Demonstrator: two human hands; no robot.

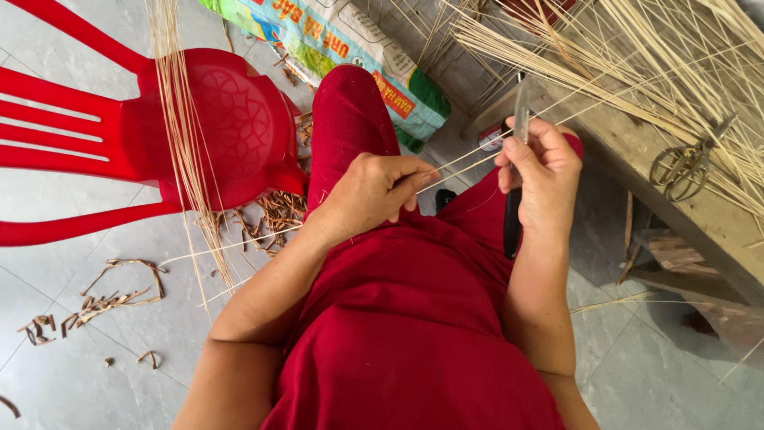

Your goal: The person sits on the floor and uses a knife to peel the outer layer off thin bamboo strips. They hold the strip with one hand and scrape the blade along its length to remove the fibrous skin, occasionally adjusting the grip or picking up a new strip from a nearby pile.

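Left hand [374, 189]: pinched shut on a thin pale reed strip [465, 159] held over the red-clad lap. Right hand [541, 171]: fingers curled around a knife [519, 151], blade upright, touching the same strip. Nearby: red plastic chair [159, 135] draped with reeds, scissors [686, 163] on wooden bench [637, 151]

- red plastic chair [215, 127] at left on the grey tiled floor [95, 382], with a bundle of pale strips [181, 119] draped over its seat
- brown bark scraps [111, 301] scattered on the floor, more heaped under the chair
- printed sack [342, 40] lying at the top
- wooden table [716, 223] at right, heaped with loose pale strips
- scissors [686, 166] on the table, among the strips
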